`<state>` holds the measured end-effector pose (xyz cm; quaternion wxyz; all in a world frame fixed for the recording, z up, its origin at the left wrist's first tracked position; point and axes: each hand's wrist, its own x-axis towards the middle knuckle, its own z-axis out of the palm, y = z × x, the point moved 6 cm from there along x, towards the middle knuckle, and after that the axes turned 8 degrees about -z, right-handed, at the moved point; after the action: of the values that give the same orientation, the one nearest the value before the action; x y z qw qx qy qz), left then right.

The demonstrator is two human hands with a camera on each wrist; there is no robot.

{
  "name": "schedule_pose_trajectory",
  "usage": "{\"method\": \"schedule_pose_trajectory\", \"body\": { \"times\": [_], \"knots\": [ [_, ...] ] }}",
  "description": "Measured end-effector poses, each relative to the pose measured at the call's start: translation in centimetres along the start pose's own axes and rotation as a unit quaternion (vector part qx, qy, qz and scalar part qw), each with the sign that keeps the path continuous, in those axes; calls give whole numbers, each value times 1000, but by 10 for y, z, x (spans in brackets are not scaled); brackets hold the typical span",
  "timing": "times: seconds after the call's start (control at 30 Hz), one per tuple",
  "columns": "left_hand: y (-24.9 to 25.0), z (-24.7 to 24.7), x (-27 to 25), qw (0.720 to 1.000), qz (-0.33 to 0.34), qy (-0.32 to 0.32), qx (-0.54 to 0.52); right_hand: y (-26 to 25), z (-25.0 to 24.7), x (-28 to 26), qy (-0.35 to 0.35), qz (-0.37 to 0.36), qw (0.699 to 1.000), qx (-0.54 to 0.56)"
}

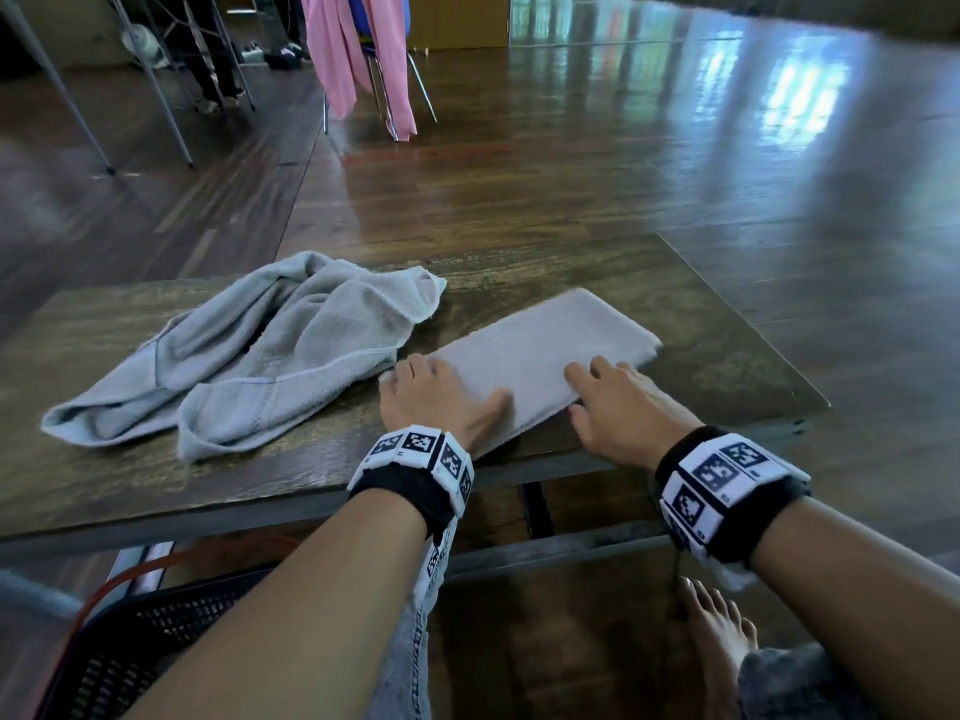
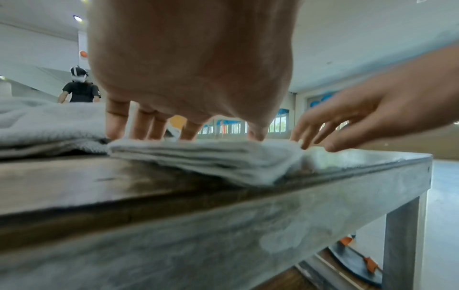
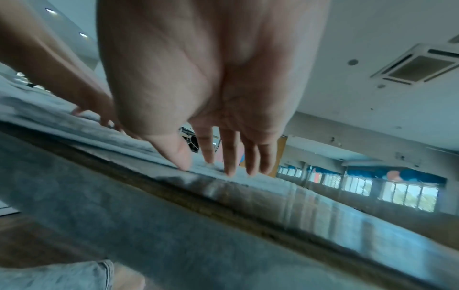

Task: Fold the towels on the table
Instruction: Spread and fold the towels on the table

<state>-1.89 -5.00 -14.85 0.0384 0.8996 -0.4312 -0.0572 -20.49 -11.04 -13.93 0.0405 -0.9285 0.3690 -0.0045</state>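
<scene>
Both hands are lying flat on the folded towel (image 1: 540,350), a beige rectangle sitting on the right half of the table (image 1: 727,366), its near end close to the front edge. The left hand (image 1: 436,402) is pressing down on the towel's near-left corner with fingers straight and spread, the thumb stretching across the cloth; the right hand (image 1: 623,402) is resting on the near-right part, fingers extended, the thumb hanging off the towel's edge toward the table. Neither grip is closing on anything: both are open, palms down, holding nothing. The left wrist view is showing several stacked layers (image 2: 211,157) under the fingertips (image 2: 114,125), so the step in hand is most likely smoothing and squaring the finished fold. To do it well, the palms should be sliding outward from the middle with even, light pressure, keeping the layer edges aligned rather than dragging the top layer askew. The right wrist view is blurred, so how firmly those fingers are touching the cloth is hard to tell. The grey towel (image 1: 249,356) is lying crumpled on the left half of the table, just beside the folded one and not yet folded.
</scene>
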Motion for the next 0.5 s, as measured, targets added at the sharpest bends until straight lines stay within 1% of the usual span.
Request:
{"method": "schedule_pose_trajectory", "body": {
  "times": [0.07, 0.1, 0.2, 0.27, 0.33, 0.4, 0.47, 0.5],
  "knots": [
    [1, -12, -6, 1000, 0, 9, 17, 5, 2, -8, -9, 7, 999, -49],
    [0, -15, -9, 1000, 1, 1, 10, 5, 5, -12, -12, -4, 999, -50],
    [-2, -18, -21, 996, 18, -32, -81, -4, 16, -22, -31, -55, 998, 22],
    [-7, -18, -29, 989, 30, -48, -140, -10, 23, -29, -30, -89, 995, 20],
    [-13, -17, -33, 984, 47, -56, -164, -14, 22, -36, 11, -114, 993, -11],
    [-20, -17, -36, 986, 63, -49, -148, -18, 14, -39, 68, -137, 988, -30],
    [-23, -16, -36, 988, 99, -39, -116, -21, 0, -40, 117, -151, 981, -6],
    [-23, -14, -39, 984, 130, -53, -110, -21, -7, -41, 137, -150, 979, 30]
  ]
}}
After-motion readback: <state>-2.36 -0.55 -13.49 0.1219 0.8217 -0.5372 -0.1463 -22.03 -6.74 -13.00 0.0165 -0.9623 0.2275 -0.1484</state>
